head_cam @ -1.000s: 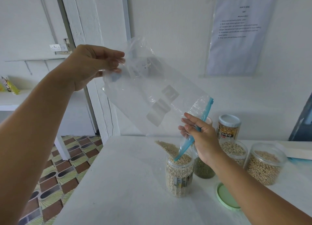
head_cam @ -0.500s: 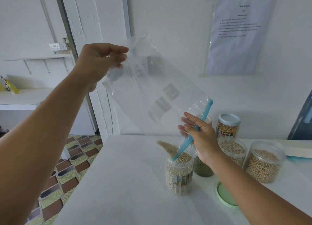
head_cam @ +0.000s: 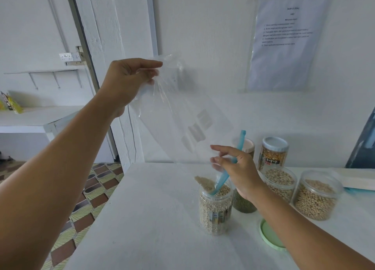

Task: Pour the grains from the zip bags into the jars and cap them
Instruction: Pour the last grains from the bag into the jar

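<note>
Your left hand (head_cam: pixel 127 81) pinches the raised bottom corner of the clear plastic zip bag (head_cam: pixel 182 115). Your right hand (head_cam: pixel 237 170) pinches its blue zip strip (head_cam: pixel 227 168), whose lower end dips into the open clear jar of pale grains (head_cam: pixel 215 207) on the white table (head_cam: pixel 152 219). Round green lid (head_cam: pixel 271 237): beside jar, flat on table.

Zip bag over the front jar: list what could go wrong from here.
1. The jar is heaped to its rim, and a small pile of grain hangs in the bag's low corner outside the mouth; it may spill onto the table.
2. The right hand holds the zip bag only loosely near its blue zip strip; the mouth could slip off.
</note>
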### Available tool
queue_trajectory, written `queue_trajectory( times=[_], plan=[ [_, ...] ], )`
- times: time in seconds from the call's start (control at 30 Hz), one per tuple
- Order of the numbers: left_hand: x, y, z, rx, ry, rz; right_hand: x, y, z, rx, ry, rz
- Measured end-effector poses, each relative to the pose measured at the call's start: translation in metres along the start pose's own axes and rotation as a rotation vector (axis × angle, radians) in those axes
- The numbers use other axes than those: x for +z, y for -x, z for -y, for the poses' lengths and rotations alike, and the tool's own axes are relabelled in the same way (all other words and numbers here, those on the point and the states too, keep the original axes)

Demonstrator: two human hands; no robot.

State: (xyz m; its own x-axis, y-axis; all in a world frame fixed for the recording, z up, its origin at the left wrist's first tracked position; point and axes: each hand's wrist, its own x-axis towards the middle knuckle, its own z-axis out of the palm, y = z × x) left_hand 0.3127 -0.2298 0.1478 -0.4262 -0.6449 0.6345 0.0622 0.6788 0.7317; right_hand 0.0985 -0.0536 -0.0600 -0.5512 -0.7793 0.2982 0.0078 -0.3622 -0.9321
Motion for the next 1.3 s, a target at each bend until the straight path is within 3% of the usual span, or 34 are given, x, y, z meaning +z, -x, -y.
queue_trajectory(
  times=[0.3,0.57,0.73,0.97,1.3],
  plan=[
    [-0.019,0.007,-0.003,-0.136,0.159,0.282,-0.003,-0.002,-0.002,0.010,0.010,-0.088],
    [-0.024,0.012,-0.001,-0.199,0.267,0.171,-0.004,-0.002,-0.004,0.025,0.024,-0.116],
    [-0.033,0.017,0.007,-0.170,0.215,0.295,-0.004,-0.002,-0.006,0.019,0.023,-0.121],
    [-0.022,0.020,0.011,-0.193,0.149,0.075,-0.002,-0.001,-0.005,0.005,0.022,-0.112],
    [-0.014,0.020,0.014,-0.152,0.168,-0.086,-0.001,0.002,-0.002,0.009,-0.082,-0.106]
  ],
)
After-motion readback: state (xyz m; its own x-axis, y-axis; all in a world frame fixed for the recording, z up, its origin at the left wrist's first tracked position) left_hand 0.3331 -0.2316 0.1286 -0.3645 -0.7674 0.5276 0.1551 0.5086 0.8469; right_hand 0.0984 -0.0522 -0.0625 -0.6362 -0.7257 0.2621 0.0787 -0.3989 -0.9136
